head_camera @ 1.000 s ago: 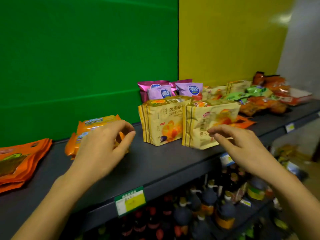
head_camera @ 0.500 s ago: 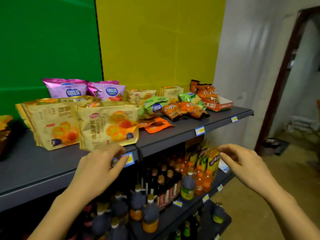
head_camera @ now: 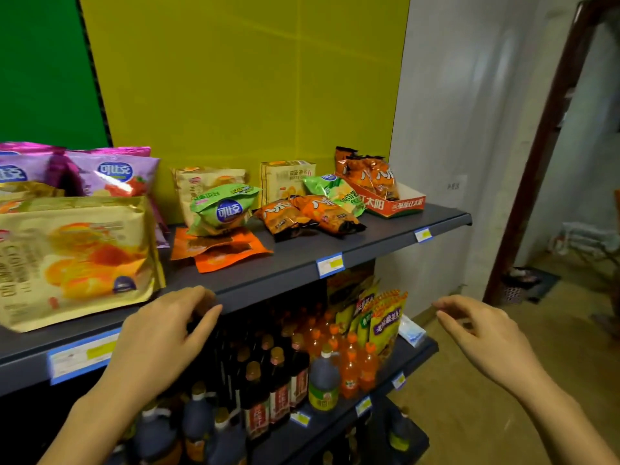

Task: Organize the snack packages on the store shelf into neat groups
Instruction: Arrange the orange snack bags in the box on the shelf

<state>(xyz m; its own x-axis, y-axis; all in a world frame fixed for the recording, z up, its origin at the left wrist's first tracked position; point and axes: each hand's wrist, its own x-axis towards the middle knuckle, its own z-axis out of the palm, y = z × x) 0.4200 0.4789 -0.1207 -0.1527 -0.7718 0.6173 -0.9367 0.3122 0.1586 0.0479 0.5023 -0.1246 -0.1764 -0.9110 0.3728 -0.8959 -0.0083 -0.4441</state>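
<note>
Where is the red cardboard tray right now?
In the head view, the red cardboard tray sits at the right end of the upper shelf, holding orange snack packs; a green chip bag lies just left of it.

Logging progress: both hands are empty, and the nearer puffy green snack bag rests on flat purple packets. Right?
No: the head view shows the nearer puffy green snack bag resting on flat orange packets, not purple. The left hand and right hand are empty.

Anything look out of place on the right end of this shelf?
Yes: kinds are mixed. The near green bag sits on flat orange packets, two orange bags lie toppled beside the red tray, the far green bag wedged behind them.
</note>
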